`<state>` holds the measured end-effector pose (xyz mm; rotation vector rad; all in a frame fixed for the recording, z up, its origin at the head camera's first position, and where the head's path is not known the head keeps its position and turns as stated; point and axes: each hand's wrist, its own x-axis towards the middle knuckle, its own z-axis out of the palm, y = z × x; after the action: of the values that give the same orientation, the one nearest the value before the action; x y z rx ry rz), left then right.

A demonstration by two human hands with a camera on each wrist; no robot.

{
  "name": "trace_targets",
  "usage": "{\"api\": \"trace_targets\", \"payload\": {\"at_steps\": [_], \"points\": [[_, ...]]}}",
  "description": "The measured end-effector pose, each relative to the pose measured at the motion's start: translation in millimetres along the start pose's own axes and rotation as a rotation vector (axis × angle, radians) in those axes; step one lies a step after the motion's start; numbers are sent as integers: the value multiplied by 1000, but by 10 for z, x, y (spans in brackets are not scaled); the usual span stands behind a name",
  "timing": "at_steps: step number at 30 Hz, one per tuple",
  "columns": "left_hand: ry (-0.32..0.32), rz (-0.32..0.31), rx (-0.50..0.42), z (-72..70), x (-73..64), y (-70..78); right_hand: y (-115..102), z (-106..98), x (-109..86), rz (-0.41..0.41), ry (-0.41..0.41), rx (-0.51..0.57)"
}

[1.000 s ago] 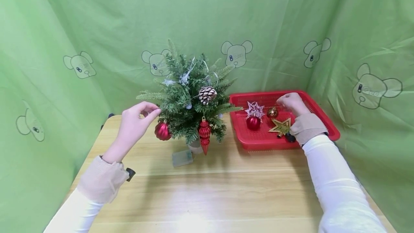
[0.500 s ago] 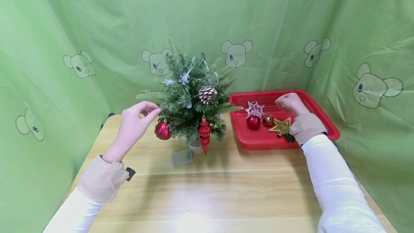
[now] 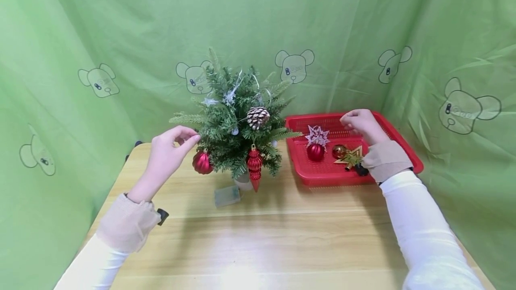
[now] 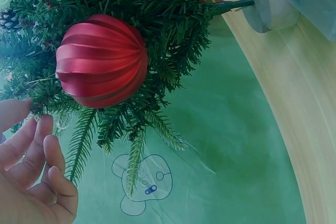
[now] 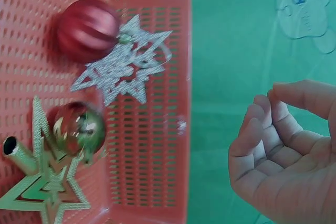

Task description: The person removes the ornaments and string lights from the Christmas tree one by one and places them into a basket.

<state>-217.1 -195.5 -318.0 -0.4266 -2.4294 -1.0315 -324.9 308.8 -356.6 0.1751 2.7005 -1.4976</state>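
A small Christmas tree point(image 3: 234, 124) stands left of centre. My left hand point(image 3: 171, 147) pinches a branch tip at its left edge; in the left wrist view, needles point(image 4: 37, 106) show at the thumb and fingertips. A ribbed red ball ornament point(image 3: 202, 162) hangs below that hand. My right hand point(image 3: 363, 124) is over the back of the red basket point(image 3: 306, 176), thumb and index fingertips together. No thing shows between them; a thin thread cannot be ruled out. Below and left of it is a gold ball ornament point(image 3: 339, 151), at a gold star point(image 5: 50, 187) in the basket.
A second red ball point(image 3: 316, 151) and a silvery star point(image 5: 123, 61) also lie in the basket. The tree bears a pinecone point(image 3: 258, 117), a red drop-shaped ornament point(image 3: 255, 167) and pale stars. A translucent box point(image 3: 227, 196) lies at its base on the wooden table point(image 3: 242, 245).
The gold ball shifts down and left in the basket, then slightly right towards the gold star. My right hand moves a little left and up. My left hand stays at the branch.
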Motion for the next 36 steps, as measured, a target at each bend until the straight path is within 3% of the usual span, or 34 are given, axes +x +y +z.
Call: {"api": "trace_targets", "payload": {"at_steps": [6, 11, 17, 25, 31, 36], "points": [[1, 0, -5, 2, -4, 7, -167, -6, -141, -64, 15, 13], [6, 5, -12, -1, -15, 9, -247, -35, -248, -103, 30, 88], [45, 26, -9, -18, -17, -23, -370, -50, -381, -173, 48, 115], [159, 9, -52, -60, 13, -55, -705, 56, -706, -284, 41, 82], [268, -54, -117, -102, 45, -60, -922, 163, -934, -352, 17, 10], [309, -92, -137, -119, 68, -69, -1073, 271, -1126, -393, -46, -68]]}}
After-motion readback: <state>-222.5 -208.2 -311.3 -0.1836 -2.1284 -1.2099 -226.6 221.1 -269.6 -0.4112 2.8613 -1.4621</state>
